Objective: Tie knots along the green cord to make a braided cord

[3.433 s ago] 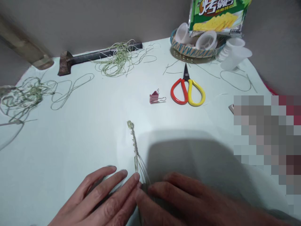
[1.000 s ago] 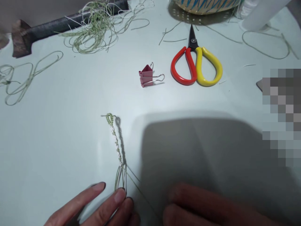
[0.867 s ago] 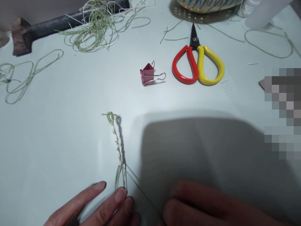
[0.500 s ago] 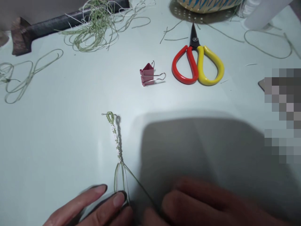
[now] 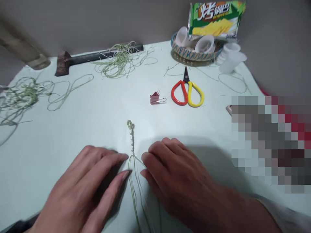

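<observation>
A short knotted cord piece (image 5: 131, 137), green with white along its length and a small loop at the top, lies on the table between my hands. Loose green and white cords (image 5: 134, 187) fan out from its lower end toward me. My left hand (image 5: 80, 181) rests to the left, thumb and forefinger apart, the tips beside the leftmost cords. On the other side my right hand (image 5: 179, 178) has its fingers curled, with a green cord (image 5: 139, 159) running in between thumb and forefinger.
Beyond the piece lie a pink binder clip (image 5: 154, 98) and red-and-yellow-handled scissors (image 5: 187, 93). A hammer (image 5: 80, 60) and tangled cords (image 5: 119, 63) are at the back, more tangled cord (image 5: 26, 94) at left. A basket (image 5: 191, 58), plastic cups (image 5: 230, 61) and a snack packet (image 5: 216, 19) stand back right.
The view has tilted up and shows more of the table. My hands have come up to the lower end of the knotted piece; the left fingers no longer lie across the cords.
</observation>
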Tool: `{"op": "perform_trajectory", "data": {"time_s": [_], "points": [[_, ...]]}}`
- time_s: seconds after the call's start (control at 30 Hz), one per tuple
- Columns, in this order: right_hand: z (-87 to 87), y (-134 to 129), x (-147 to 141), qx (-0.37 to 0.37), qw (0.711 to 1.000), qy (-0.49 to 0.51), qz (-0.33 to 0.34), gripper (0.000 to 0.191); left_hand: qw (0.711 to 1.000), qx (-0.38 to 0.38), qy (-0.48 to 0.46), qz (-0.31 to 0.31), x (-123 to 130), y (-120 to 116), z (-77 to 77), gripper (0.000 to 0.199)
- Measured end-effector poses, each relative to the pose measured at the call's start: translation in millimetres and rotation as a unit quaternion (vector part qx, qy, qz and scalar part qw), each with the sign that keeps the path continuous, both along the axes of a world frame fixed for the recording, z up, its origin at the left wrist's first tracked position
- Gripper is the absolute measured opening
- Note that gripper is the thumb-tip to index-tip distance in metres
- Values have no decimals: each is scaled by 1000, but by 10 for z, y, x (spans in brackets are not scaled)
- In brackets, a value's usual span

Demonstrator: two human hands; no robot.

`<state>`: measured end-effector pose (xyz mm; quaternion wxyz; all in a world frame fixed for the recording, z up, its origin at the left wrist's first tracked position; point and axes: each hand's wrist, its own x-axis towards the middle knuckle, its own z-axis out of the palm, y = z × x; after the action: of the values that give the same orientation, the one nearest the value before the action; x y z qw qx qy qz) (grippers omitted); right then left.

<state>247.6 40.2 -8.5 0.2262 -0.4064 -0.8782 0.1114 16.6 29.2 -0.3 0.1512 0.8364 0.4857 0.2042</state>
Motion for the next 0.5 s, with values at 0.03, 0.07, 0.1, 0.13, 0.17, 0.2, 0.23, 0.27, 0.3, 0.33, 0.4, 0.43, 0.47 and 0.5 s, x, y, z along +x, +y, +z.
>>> {"op": "perform_trajectory", "data": {"time_s": [0.03,0.07,0.1,0.13,0.17,0.2,0.23,0.27,0.3,0.33,0.4,0.43,0.47,0.5], "points": [[-20,-2,-18,17,1000,-2,1,12,1000,10,1,-4,78,52,27,17],[-33,-1,-32,33,999,-3,5,13,1000,10,3,-9,134,99,46,16],[-38,1,-43,46,999,-5,7,14,1000,7,7,-13,169,137,59,16],[-36,3,-52,57,998,-7,9,15,1000,1,13,-19,188,166,69,18],[-30,4,-58,66,998,-9,10,15,1000,-7,18,-24,194,184,77,18],[-22,5,-62,72,997,-11,11,15,999,-13,23,-27,193,193,84,18],[-15,5,-65,75,997,-11,9,15,999,-20,27,-27,188,195,91,18],[-10,4,-65,76,997,-10,6,16,999,-24,31,-23,183,192,98,17],[-9,4,-65,74,997,-10,6,17,999,-27,34,-22,178,186,103,17],[-11,4,-65,74,997,-8,4,17,999,-31,37,-23,175,181,106,16],[-19,10,-65,74,997,-9,-4,18,998,-35,37,-28,171,175,101,14],[-21,15,-67,78,997,-10,-8,19,998,-36,34,-32,171,173,91,13],[-21,21,-70,79,997,-12,-12,21,998,-34,29,-33,170,171,77,13],[-17,28,-74,79,997,-14,-16,23,999,-30,23,-30,169,167,60,14]]}}
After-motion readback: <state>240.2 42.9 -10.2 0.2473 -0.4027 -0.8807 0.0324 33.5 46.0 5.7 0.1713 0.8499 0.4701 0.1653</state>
